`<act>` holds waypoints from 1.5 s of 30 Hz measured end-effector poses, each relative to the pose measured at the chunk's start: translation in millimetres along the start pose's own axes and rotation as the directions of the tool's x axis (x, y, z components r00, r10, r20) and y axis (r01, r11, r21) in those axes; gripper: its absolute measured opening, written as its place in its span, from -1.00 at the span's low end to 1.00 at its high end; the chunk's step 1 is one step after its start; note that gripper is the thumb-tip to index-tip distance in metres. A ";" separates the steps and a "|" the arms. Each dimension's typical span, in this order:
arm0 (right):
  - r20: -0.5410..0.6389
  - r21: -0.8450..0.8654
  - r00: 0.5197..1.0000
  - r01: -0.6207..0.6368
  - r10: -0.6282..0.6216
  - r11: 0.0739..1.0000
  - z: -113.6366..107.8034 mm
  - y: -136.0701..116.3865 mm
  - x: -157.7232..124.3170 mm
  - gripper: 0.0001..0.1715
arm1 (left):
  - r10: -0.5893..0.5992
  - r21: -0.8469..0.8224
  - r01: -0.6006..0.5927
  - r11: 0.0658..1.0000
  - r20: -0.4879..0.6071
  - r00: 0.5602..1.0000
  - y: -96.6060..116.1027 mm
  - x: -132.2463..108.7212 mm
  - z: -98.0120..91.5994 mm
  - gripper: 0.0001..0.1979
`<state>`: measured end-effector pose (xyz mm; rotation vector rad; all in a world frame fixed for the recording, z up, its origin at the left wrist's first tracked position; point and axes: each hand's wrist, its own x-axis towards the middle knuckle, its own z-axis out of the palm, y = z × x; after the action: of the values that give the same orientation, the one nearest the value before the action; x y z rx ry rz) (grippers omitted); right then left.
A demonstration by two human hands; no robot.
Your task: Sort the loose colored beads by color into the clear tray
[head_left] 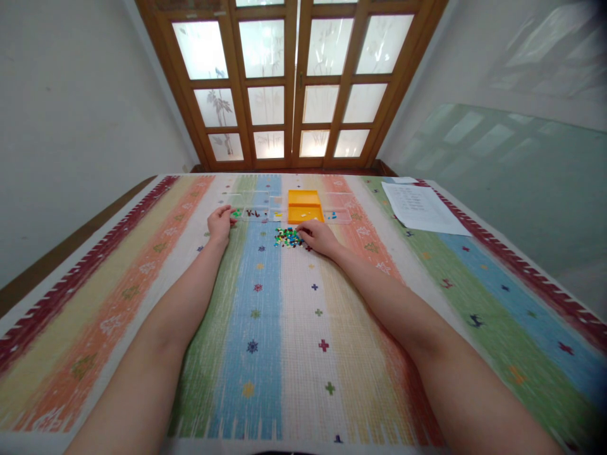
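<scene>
A small heap of mixed green, blue, white and dark pieces, perhaps tiny building bricks (pixel 286 238), lies on the striped cloth. At its right edge is my right hand (pixel 320 237), its fingers drawn together and touching the heap; what they pinch is too small to name. My left hand (pixel 220 224) is curled at the left end of a clear plastic box (pixel 260 220), beside the green pieces (pixel 236 213) inside. Whatever its closed fingertips hold cannot be made out. Dark brown pieces (pixel 253 213) sit in another part of that box.
Behind the heap stands an open orange box (pixel 303 197) with a few whitish pieces in it. Yellow pieces (pixel 278 215) lie to its left, blue ones (pixel 331 215) to its right in clear trays. Printed paper (pixel 424 207) rests at the right. Wooden glazed doors (pixel 294 82) are beyond.
</scene>
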<state>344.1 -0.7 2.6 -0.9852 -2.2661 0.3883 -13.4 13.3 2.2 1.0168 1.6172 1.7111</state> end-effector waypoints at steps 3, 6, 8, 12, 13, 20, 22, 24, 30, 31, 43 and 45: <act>-0.019 0.004 1.000 -0.021 0.021 1.000 -2.8 1.7 1.2 -0.77 | -0.001 0.005 0.001 1.000 0.008 1.000 1.0 -1.3 0.4 -0.61; -0.011 0.019 0.999 -0.046 0.047 0.999 -11.1 3.6 2.0 -0.76 | 0.006 0.020 -0.006 1.000 0.026 1.000 1.1 -2.6 2.0 -0.62; 0.018 0.035 0.996 -0.087 0.086 0.996 -19.1 5.8 2.1 -0.75 | 0.012 0.051 -0.014 0.999 0.035 0.999 1.0 -3.4 3.2 -0.64; 0.181 0.064 0.974 -0.150 0.136 0.987 -34.0 11.4 1.3 -0.77 | 0.063 0.165 -0.077 0.983 0.087 0.994 0.4 -5.2 4.6 -0.66; 0.234 0.077 0.964 -0.146 0.125 0.986 -36.2 12.5 1.1 -0.78 | 0.089 0.198 -0.109 0.974 0.109 0.990 0.3 -6.1 4.7 -0.67; 0.376 0.099 0.925 -0.107 0.062 0.989 -33.0 13.4 0.9 -0.76 | 0.206 0.396 -0.321 0.860 0.307 0.929 4.5 -19.3 7.5 -0.70; 0.368 0.090 0.929 -0.087 0.048 0.992 -30.7 13.5 1.0 -0.78 | 0.229 0.417 -0.390 0.821 0.384 0.894 5.6 -23.6 9.3 -0.70; 0.346 0.068 0.937 -0.076 0.048 0.995 -29.4 14.0 0.9 -0.82 | 0.255 0.428 -0.462 0.777 0.458 0.852 6.8 -28.3 11.3 -0.70; 0.019 -0.027 0.995 -0.095 0.096 0.995 -35.3 16.0 2.0 -0.76 | 0.269 0.403 -0.663 0.631 0.688 0.675 16.2 -46.4 18.1 -0.71; -0.077 -0.043 0.989 -0.126 0.123 0.991 -38.0 17.1 2.5 -0.75 | 0.265 0.389 -0.691 0.609 0.721 0.640 18.3 -49.3 19.3 -0.71; -0.453 -0.057 0.776 -0.516 0.439 0.855 -56.5 67.7 -1.6 -0.65 | 0.204 0.174 -0.791 0.587 0.914 0.352 38.1 -67.3 26.5 -0.87; -0.454 -0.052 0.765 -0.534 0.457 0.844 -56.2 69.0 -2.1 -0.64 | 0.183 0.152 -0.787 0.599 0.930 0.319 39.2 -68.8 28.1 -0.88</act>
<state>419.7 45.4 10.6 -1.6063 -1.6372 0.1593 51.4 -31.9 30.6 2.4820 1.1041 0.5630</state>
